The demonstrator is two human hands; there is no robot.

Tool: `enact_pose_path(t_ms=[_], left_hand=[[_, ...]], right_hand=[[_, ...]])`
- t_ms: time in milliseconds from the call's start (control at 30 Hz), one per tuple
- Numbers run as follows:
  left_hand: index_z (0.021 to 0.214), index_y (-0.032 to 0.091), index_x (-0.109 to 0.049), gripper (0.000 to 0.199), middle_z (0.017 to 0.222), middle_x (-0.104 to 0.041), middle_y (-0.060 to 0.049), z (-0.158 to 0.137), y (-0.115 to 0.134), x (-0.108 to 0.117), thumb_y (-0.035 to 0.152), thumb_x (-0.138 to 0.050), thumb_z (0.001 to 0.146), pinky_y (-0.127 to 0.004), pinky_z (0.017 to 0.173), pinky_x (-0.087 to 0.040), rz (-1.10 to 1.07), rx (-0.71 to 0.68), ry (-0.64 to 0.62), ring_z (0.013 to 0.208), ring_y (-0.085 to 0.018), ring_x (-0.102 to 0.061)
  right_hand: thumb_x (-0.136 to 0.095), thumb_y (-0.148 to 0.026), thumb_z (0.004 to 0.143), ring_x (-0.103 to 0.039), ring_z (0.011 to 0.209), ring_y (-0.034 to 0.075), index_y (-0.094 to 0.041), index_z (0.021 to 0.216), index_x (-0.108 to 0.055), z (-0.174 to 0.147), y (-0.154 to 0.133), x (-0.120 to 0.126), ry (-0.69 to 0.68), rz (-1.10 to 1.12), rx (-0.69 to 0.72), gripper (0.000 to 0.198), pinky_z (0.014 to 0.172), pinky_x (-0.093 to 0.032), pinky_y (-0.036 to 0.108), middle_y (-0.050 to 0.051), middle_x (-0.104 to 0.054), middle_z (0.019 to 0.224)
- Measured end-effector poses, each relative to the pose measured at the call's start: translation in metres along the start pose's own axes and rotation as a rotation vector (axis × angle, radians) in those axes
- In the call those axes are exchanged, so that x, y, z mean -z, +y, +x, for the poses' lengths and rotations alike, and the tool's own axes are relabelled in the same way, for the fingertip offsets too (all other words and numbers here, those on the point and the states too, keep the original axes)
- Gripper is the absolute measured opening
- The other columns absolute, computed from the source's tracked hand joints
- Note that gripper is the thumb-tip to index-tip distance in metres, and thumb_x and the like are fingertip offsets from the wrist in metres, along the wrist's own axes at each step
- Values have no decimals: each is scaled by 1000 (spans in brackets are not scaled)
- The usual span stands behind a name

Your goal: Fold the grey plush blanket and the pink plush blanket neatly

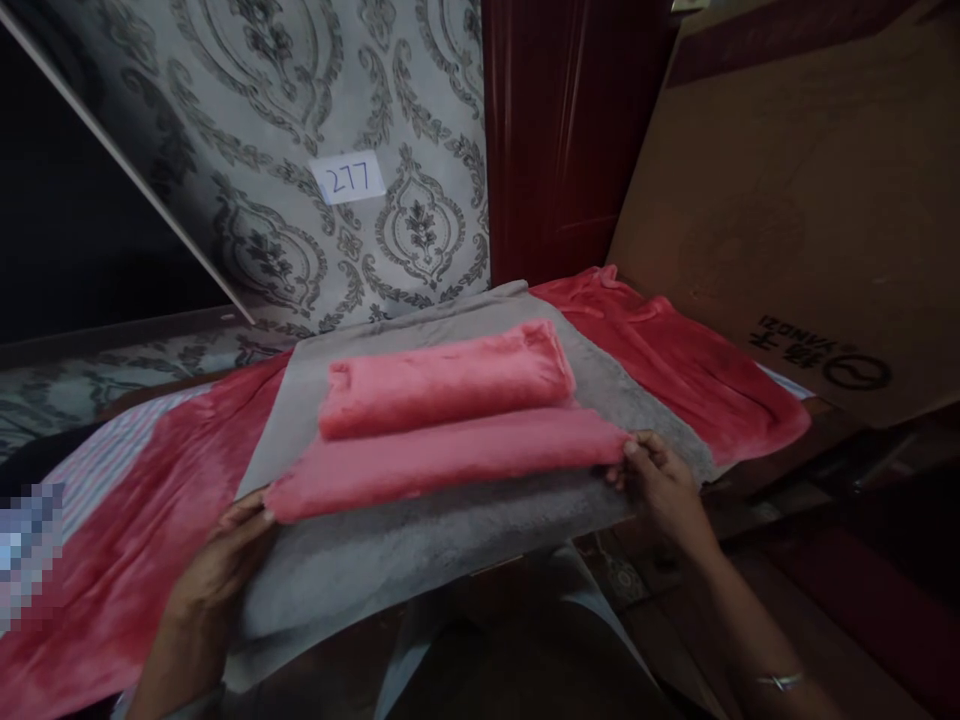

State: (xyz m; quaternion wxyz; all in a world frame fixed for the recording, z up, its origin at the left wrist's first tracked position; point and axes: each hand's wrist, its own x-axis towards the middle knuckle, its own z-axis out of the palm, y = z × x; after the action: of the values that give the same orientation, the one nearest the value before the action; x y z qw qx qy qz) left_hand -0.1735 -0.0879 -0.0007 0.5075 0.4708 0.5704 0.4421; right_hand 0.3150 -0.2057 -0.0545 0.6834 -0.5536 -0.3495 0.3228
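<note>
A pink plush cloth (442, 455) lies before me, its far part rolled into a thick bundle (450, 378) and its near part flat. My left hand (232, 545) pinches the near left corner. At the near right corner, my right hand (656, 475) grips the same cloth between thumb and fingers. The near edge stretches between both hands, slightly lifted on the left or resting on the grey cloth; I cannot tell which. Under the pink cloth spreads a grey plush cloth (450, 540), which hangs over the near edge.
Red plush fabric lies on the left (217, 450) and the right (675, 370), partly over striped cloth (127, 450). A large cardboard box (787, 200) leans at the right. Behind are patterned wallpaper (405, 100), a paper marked 277 (349, 178) and a dark red door panel (562, 140).
</note>
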Motion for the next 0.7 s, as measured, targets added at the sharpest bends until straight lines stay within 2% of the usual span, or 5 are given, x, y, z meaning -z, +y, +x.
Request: enact_pose_path(t_ms=[167,267,433,600,700], left_hand=[[88,25,-80,65,115,-77,-9,-2,-5,16,74,-83,44,-54,119,-36,387,-28,-19,127,-39,-60],[88,26,-80,66,114,-77,-10,-10,1,13,78,-79,48,-56,115,-41,518,-73,-81,126,-40,-61],[100,24,-80,61,119,-75,-12,-21,12,-13,75,-72,66,-50,109,-48,631,-227,-239,124,-36,-63],[96,23,-79,58,109,-77,-10,-24,6,-16,75,-65,73,-46,107,-49,676,-333,-142,115,-33,-66],[83,24,-76,50,94,-76,-7,-27,5,-9,71,-64,76,-41,99,-54,717,-373,-149,102,-29,-69]], right_hand=[[-75,-63,73,-58,46,13,-24,80,-53,-3,2,4,-41,-69,-25,46,46,-47,23,-3,-62,53],[-76,-61,73,-59,47,14,-23,91,-56,-5,-3,2,-38,-80,-34,47,45,-47,24,-4,-62,56],[-73,-56,77,-58,48,14,-23,131,-57,-2,-5,-5,-90,-205,-10,65,41,-42,25,-4,-66,70],[-65,-54,80,-71,95,24,-24,98,-75,1,10,2,-17,-394,207,37,81,-57,35,7,-77,104],[-62,-53,83,-71,99,26,-24,97,-77,2,16,14,-44,-494,226,35,87,-56,38,7,-78,103]])
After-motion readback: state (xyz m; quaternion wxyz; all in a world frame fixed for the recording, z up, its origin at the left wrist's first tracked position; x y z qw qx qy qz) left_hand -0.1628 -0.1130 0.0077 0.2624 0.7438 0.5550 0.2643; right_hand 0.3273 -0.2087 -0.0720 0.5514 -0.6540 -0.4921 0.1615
